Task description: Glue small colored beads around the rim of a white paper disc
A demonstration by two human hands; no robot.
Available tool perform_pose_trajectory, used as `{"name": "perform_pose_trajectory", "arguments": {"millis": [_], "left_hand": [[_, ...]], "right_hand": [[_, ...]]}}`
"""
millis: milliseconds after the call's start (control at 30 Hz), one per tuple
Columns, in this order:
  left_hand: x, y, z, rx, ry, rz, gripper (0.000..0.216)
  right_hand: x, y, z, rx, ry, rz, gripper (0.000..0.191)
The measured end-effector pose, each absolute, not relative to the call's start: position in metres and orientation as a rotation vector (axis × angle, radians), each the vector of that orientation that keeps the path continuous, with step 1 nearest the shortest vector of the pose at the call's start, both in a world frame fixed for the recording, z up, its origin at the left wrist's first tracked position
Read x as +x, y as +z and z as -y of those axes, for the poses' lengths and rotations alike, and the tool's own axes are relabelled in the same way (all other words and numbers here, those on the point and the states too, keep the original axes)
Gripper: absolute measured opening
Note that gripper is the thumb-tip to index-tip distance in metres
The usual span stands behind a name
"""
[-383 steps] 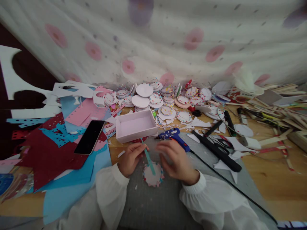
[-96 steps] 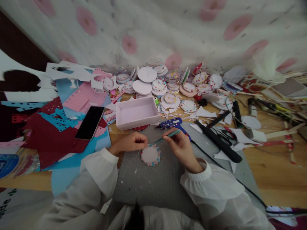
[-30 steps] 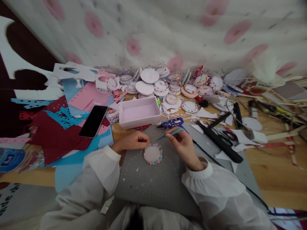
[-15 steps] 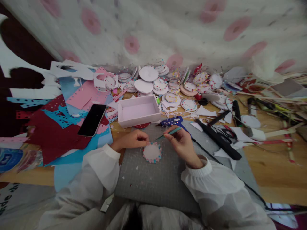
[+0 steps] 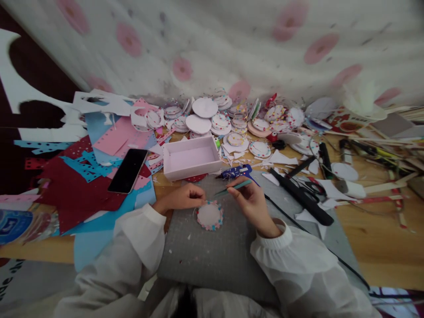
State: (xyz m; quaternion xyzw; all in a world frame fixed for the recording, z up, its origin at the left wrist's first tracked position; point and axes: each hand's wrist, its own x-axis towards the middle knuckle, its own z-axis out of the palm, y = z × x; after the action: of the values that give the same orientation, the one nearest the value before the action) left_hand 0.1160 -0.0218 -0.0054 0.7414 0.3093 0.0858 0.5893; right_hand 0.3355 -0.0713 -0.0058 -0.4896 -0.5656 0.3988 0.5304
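Observation:
A small round white disc (image 5: 210, 215) with pink and blue beads round its rim lies on the grey cutting mat (image 5: 212, 251). At its upper left edge my left hand (image 5: 183, 196) is closed, fingertips pinched together at the rim; what they pinch is too small to make out. Teal tweezers (image 5: 239, 185) are held by my right hand (image 5: 253, 204), between thumb and fingers. Their tips point left, just above the disc's upper edge and close to my left fingertips. Beyond my hands rests a blue glue gun (image 5: 236, 171), its cable running to the right.
An open white box (image 5: 192, 170) stands behind the mat. A phone (image 5: 128, 171) lies on coloured sheets at left. Beaded white discs (image 5: 260, 149) are piled along the back. Scissors (image 5: 313, 189) and a long black bar (image 5: 303, 198) lie at right, near wooden strips.
The whole view has shifted slightly, so the table sits a little lower. Both hands, the tweezers and the disc keep nearly the same places relative to each other.

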Motion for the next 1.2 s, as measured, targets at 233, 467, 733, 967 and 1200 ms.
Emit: {"name": "perform_pose_trajectory", "arguments": {"millis": [233,467,733,967,1200], "left_hand": [[0.116,-0.005,0.024,1.78,0.225,-0.747,0.023],[0.119,0.001,0.034,1.695,0.422,-0.966,0.029],[0.118,-0.01,0.034,1.718,1.003,-1.273,0.043],[0.118,-0.025,0.048,1.809,0.909,-1.312,0.028],[0.116,-0.026,0.053,1.892,0.825,-1.275,0.024]], "right_hand": [[0.339,-0.003,0.069,-1.174,0.97,1.088,0.022],[0.338,-0.005,0.066,-1.139,0.944,0.99,0.022],[0.338,-0.009,0.064,-1.116,0.923,0.953,0.023],[0.337,-0.005,0.065,-1.096,0.859,0.908,0.028],[0.337,-0.007,0.066,-1.13,0.826,0.942,0.026]]}}
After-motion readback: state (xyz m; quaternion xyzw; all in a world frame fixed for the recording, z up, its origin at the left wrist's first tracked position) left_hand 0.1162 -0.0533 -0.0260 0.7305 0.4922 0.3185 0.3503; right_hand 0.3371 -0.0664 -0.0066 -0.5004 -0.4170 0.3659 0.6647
